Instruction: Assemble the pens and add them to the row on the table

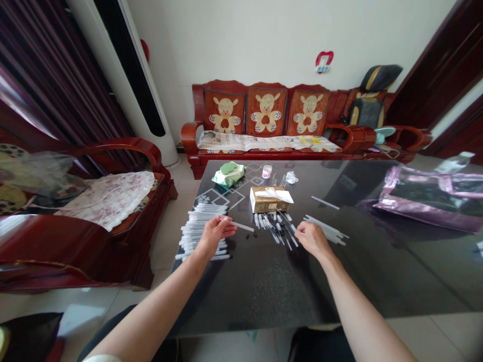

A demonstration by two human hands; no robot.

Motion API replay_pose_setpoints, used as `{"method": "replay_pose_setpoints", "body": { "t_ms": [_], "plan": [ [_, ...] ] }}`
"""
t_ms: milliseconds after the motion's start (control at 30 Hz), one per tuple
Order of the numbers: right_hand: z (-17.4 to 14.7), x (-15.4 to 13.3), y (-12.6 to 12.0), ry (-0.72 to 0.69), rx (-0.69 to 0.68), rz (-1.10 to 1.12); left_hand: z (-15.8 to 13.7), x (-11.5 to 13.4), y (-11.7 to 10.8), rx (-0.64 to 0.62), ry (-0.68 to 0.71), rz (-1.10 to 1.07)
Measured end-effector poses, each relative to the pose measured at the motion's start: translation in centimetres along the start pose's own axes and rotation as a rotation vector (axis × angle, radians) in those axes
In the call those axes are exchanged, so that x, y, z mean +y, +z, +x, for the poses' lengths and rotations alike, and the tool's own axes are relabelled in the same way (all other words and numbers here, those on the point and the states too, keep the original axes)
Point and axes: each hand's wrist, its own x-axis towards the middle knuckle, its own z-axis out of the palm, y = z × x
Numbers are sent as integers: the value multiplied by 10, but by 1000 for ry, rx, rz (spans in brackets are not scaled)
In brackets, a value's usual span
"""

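My left hand [218, 232] pinches a whitish, translucent pen barrel [242, 227], which points to the right over the table. Under and beside that hand lies a stack of similar pen barrels [199, 221], some with dark ends. My right hand [311, 237] has its fingers pressed together at the right edge of a pile of pen refills [277, 229] with dark tips; whether one is between them is hidden. Right of this hand lie several loose clear tubes [332, 232]. Two small black pieces [248, 236] rest between my hands.
Behind the refills stands a tissue box [269, 201]. Farther back are a green wipes pack [229, 174], a small white jar [267, 171] and crumpled tissue [292, 177]. A single tube [325, 202] lies apart. A purple-edged clear bag [426, 201] and a bottle [455, 163] are at right.
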Motion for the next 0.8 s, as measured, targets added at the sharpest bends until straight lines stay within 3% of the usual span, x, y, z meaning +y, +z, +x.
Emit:
{"method": "replay_pose_setpoints", "body": {
  "t_ms": [133,233,367,800],
  "plan": [
    [-5,-1,-5,-17,-280,599,4,3,-7,18,-8,-84],
    [-12,-8,-7,-92,-455,784,7,5,-10,20,-5,-112],
    [-16,-14,-7,-119,-544,797,7,7,-11,31,-4,-124],
    [-16,-17,0,-151,-610,752,3,5,-4,-19,-24,-59]
  ]
}}
